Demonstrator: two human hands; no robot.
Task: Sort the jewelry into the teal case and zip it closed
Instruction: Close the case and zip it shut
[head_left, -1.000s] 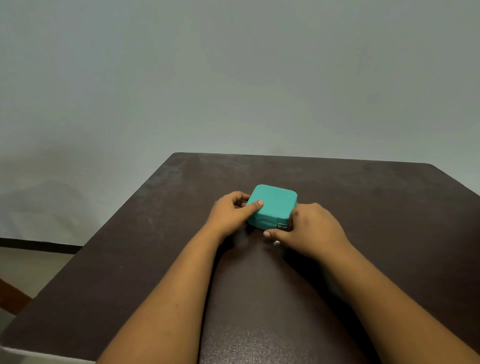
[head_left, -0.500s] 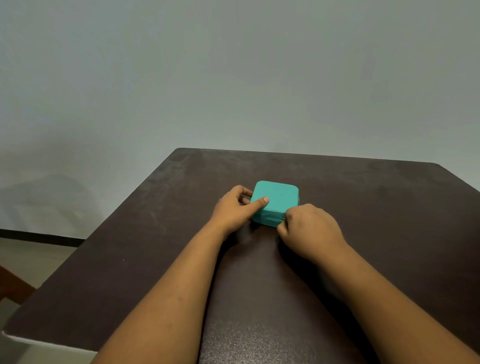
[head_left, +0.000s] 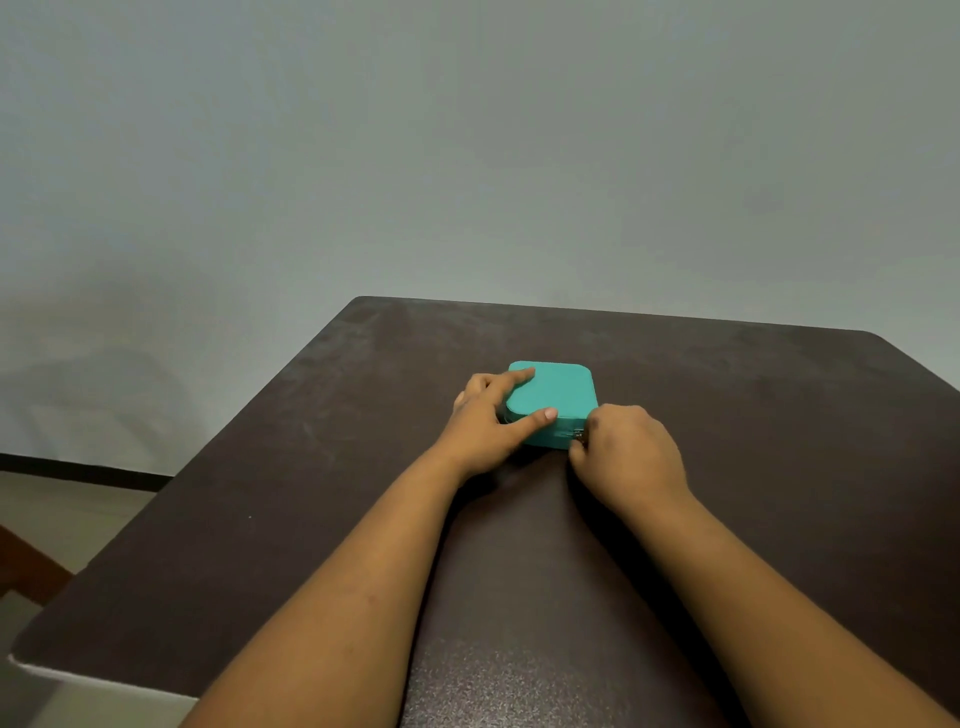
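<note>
A small square teal case (head_left: 558, 395) with rounded corners lies lid-down-shut on the dark brown table (head_left: 753, 415). My left hand (head_left: 485, 421) holds its left side, with the forefinger on the lid's far left corner and the thumb along the front edge. My right hand (head_left: 626, 452) is at the case's front right corner, its fingers pinching the small metal zip pull (head_left: 579, 435). No jewelry shows outside the case.
A plain grey wall stands behind the table. The table's left edge and rounded near-left corner (head_left: 21, 654) drop to a pale floor. A bit of reddish wood (head_left: 26, 566) shows low at the left.
My right hand has slid right along the case's front edge to the front right corner. My left forefinger has stretched onto the lid's far corner. The case has turned slightly.
</note>
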